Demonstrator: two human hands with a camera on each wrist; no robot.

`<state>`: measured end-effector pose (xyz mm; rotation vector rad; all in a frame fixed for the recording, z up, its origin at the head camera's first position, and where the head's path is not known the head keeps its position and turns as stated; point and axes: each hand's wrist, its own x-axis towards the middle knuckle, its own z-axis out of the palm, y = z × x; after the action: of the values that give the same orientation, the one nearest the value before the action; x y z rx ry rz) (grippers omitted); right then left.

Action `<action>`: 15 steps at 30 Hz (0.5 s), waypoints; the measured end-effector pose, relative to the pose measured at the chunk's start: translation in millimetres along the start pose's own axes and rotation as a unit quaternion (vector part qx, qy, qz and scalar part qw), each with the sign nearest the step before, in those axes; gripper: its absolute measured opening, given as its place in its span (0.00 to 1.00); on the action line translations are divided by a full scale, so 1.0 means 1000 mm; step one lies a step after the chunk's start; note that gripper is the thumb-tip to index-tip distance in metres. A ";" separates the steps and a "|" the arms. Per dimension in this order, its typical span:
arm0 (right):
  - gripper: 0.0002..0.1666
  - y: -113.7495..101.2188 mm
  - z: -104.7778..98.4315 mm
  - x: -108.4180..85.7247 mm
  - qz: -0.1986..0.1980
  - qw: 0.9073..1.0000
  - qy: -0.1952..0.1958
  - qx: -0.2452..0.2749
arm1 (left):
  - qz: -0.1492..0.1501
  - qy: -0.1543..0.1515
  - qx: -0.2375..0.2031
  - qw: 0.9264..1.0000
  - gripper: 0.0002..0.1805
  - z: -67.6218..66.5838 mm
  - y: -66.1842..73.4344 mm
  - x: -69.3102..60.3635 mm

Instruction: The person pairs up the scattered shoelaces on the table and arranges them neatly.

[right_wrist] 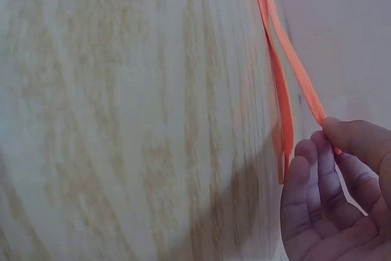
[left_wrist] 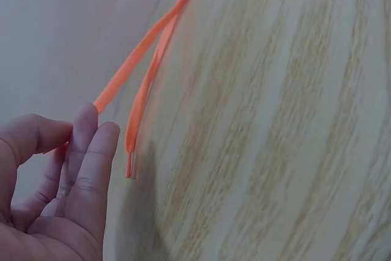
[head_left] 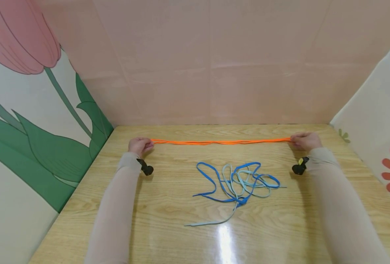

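An orange shoelace [head_left: 211,142] runs sideways near the table's back edge, stretched between both hands in the head view. My left hand [head_left: 141,145] pinches it at the left between thumb and fingertips. In the left wrist view a loose tipped end of orange shoelace [left_wrist: 139,99] hangs beside the fingers. At the right, my right hand [head_left: 306,140] pinches the other side between thumb and forefinger. Another loose orange strand [right_wrist: 285,114] hangs by the right fingers. Nearer the front lie a blue shoelace [head_left: 211,178] and a pale blue-green shoelace [head_left: 211,222], loosely tangled together.
The wooden table [head_left: 168,205] meets a pink backdrop [head_left: 208,73] behind the orange lace. A tulip-printed panel [head_left: 59,154] stands at the left, a flower-printed panel [head_left: 379,110] at the right. Each wrist wears a small black camera.
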<state>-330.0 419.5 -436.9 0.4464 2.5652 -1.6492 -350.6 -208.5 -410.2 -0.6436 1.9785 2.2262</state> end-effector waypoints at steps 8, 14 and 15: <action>0.17 0.000 0.002 0.001 -0.001 0.999 0.012 -0.038 | -0.005 0.002 0.022 1.000 0.16 0.002 -0.001 0.001; 0.17 0.003 0.000 0.004 0.021 0.999 0.007 -0.028 | -0.008 -0.005 0.031 0.999 0.19 0.000 -0.003 0.007; 0.17 0.004 -0.001 0.005 0.023 0.999 0.005 -0.027 | -0.008 -0.005 0.033 0.999 0.19 0.000 -0.004 0.007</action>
<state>-333.7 422.8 -441.2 0.5076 2.5773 -1.5636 -355.5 -209.4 -416.0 -0.6366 2.0245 2.1410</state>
